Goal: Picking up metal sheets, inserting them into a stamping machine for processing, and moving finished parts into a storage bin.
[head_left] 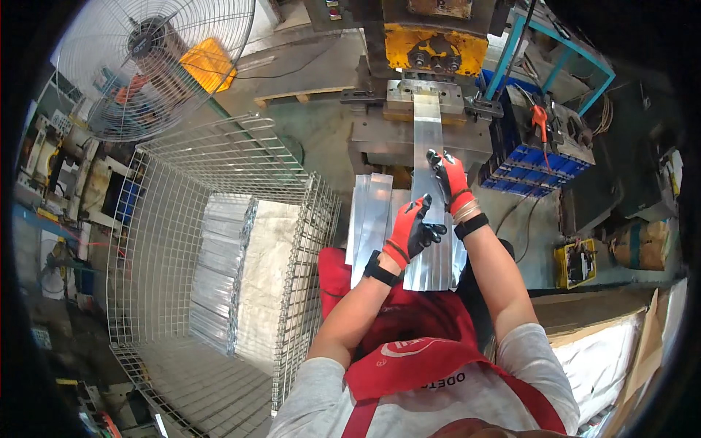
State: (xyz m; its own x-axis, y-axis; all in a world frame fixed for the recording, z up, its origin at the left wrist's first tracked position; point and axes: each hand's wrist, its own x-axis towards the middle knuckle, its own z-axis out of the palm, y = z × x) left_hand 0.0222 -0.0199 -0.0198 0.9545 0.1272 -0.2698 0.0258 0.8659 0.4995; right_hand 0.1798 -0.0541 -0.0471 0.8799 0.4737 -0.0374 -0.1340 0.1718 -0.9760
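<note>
A long flat metal strip [428,139] reaches from the die of a press [426,98] back toward me. On its right edge my right hand [452,179], in a red and black glove, is closed, with black fingertips over the strip's face. My left hand [413,232], gloved alike, is lower down by the strip's near left side. Its thumb and fingers are spread, and nothing shows between them. Below both hands lie several metal strips [431,269] over my lap, and more strips [371,215] are stacked just to the left.
To the left stands a wire mesh cage [303,248] with bundled metal strips [219,270] inside. A large fan [150,44] is at the far left. A blue crate [522,171] stands right of the press, and a small yellow bin [577,263] sits nearer on the right.
</note>
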